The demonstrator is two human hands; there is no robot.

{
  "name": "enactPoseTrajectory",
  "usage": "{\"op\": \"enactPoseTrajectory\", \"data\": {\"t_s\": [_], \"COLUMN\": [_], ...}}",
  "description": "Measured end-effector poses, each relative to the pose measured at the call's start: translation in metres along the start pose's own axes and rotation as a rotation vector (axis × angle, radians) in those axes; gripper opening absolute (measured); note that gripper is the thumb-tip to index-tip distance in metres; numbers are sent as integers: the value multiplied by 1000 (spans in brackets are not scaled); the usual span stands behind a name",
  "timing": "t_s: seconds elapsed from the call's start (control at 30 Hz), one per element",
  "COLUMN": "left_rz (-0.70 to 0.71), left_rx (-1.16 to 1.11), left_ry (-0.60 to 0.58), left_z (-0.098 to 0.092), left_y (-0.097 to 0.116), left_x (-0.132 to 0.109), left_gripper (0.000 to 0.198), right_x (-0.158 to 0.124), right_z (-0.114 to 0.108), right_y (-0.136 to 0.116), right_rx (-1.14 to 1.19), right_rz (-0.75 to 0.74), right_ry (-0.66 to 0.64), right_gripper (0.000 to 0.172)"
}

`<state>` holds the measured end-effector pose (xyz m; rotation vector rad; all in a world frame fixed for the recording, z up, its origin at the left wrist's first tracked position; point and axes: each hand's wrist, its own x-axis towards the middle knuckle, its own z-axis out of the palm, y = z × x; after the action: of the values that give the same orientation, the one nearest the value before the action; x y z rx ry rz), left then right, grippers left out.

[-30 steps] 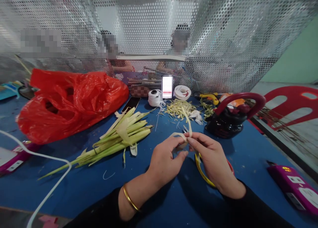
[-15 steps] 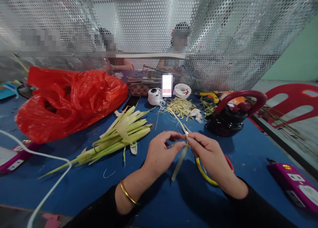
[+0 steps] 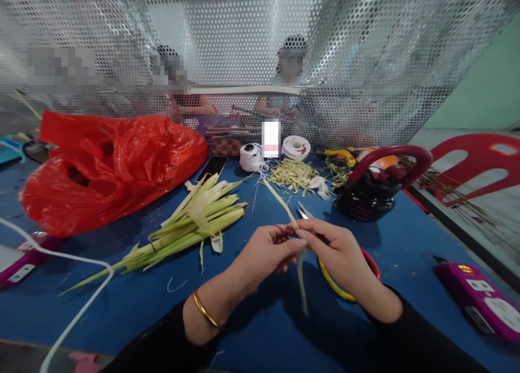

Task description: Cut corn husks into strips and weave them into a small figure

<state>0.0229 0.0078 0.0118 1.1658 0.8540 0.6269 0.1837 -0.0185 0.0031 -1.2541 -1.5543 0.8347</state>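
Note:
My left hand [image 3: 266, 256] and my right hand [image 3: 335, 254] meet above the blue table, fingertips pinched together on a pale green plant strip [image 3: 281, 201]. One length of it slants up and left from the fingers; a thinner tail hangs below them. Under my right hand lies a pair of scissors [image 3: 336, 289] with yellow and red handle loops, its blades pointing away and partly covered. Left of my hands rests a bundle of green leafy stalks [image 3: 190, 235]. Beyond the fingers sits a heap of cut plant shreds [image 3: 294, 174].
A red plastic bag [image 3: 117, 172] fills the back left. White string [image 3: 251, 157], a white spool [image 3: 296, 147] and a phone [image 3: 212, 168] lie at the back. A black, red-handled pot [image 3: 365, 200] and purple power strip [image 3: 475, 297] stand right. Perforated mesh [image 3: 244, 37] hangs behind; people sit beyond.
The strip's upper length has tilted further left, and its lower tail has swung right and hangs straighter. My hands have shifted slightly down, with the left fingers closer to the right ones.

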Motion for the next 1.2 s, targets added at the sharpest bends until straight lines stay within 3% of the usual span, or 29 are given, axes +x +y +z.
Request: {"op": "enactPoseTrajectory", "data": {"t_s": [0.2,0.3,0.47,0.6,0.73,0.8,0.87,0.97,1.07,1.13,1.2], "left_rz": [17,25,-72,-107,-164,-210,-234,-224,-187,-152,-119], "left_rx": [-4,-74,-152,-118,-53,-14,23,48,-6,-95,-190], "left_ry": [133,172,64,50,-41,-114,-140,-88,20,93,128], "left_z": [1,-1,-4,-3,1,5,8,10,7,3,-1], "left_y": [0,1,1,1,-1,-3,-5,-6,-4,-2,-1], "left_x": [0,1,2,2,0,-1,0,1,2,3,4], "left_gripper": [23,22,29,25,25,23,23,25,23,23,26], "right_x": [2,3,4,6,6,4,2,-3,-10,-15,-18], "right_z": [0,-1,-3,-6,-4,0,3,6,5,5,8], "right_y": [-5,-6,-3,-1,0,-1,-1,-2,-6,-8,-9], "right_rx": [39,51,-54,-105,2,137,244,174,-178,-418,-597], "right_rz": [160,154,103,90,172,261,305,111,-322,-575,-737], "right_ry": [55,61,77,122,-38,-161,-202,-67,94,92,18], "right_gripper": [31,26,24,25,43,40,27,12,11,12,14]}}
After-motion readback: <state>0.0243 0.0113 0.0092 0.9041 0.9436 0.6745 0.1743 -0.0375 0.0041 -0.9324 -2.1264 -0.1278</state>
